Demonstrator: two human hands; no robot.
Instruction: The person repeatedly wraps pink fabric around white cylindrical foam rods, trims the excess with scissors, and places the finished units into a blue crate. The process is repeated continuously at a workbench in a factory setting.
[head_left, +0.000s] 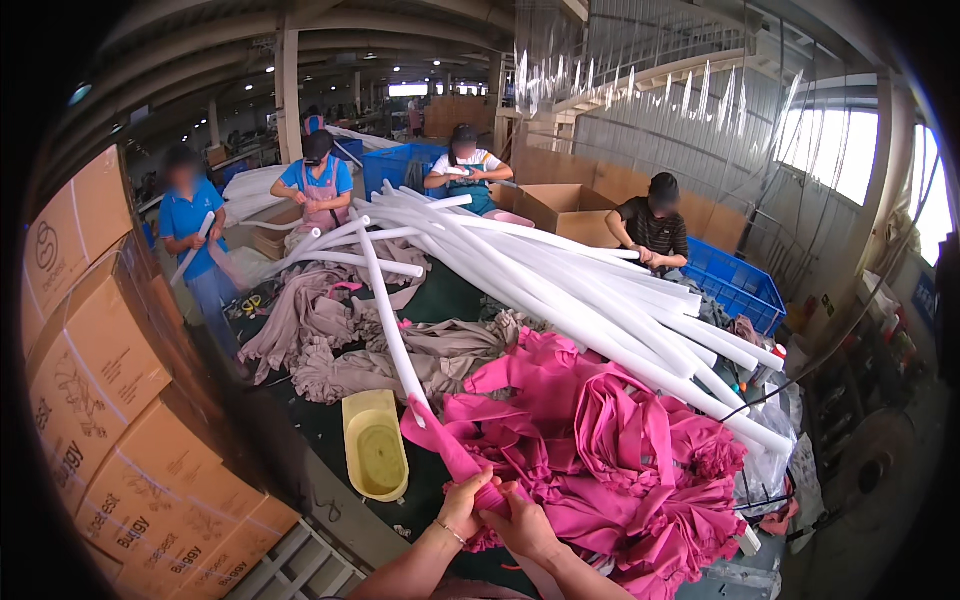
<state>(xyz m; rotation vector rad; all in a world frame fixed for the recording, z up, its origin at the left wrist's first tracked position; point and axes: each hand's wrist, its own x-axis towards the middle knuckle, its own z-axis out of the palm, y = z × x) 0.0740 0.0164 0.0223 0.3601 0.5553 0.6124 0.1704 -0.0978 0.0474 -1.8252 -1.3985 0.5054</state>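
Both of my hands grip a narrow pink fabric sleeve (pixel 446 452) near the table's front edge. My left hand (pixel 464 508) is closed around it from the left, with a thin bracelet at the wrist. Close beside it, my right hand (pixel 524 524) is closed on the same cloth. At its far end the sleeve meets a long white foam tube (pixel 385 310), which slants away toward the back; the tube's near end is hidden in the fabric. A large heap of pink fabric (pixel 610 440) lies just right of my hands.
Many white foam tubes (pixel 560 270) are piled across the table. Grey-brown fabric (pixel 390 355) and a yellow tub (pixel 378 445) lie to the left. Cardboard boxes (pixel 100 360) are stacked far left. Several people work around the table; a blue crate (pixel 735 285) stands at right.
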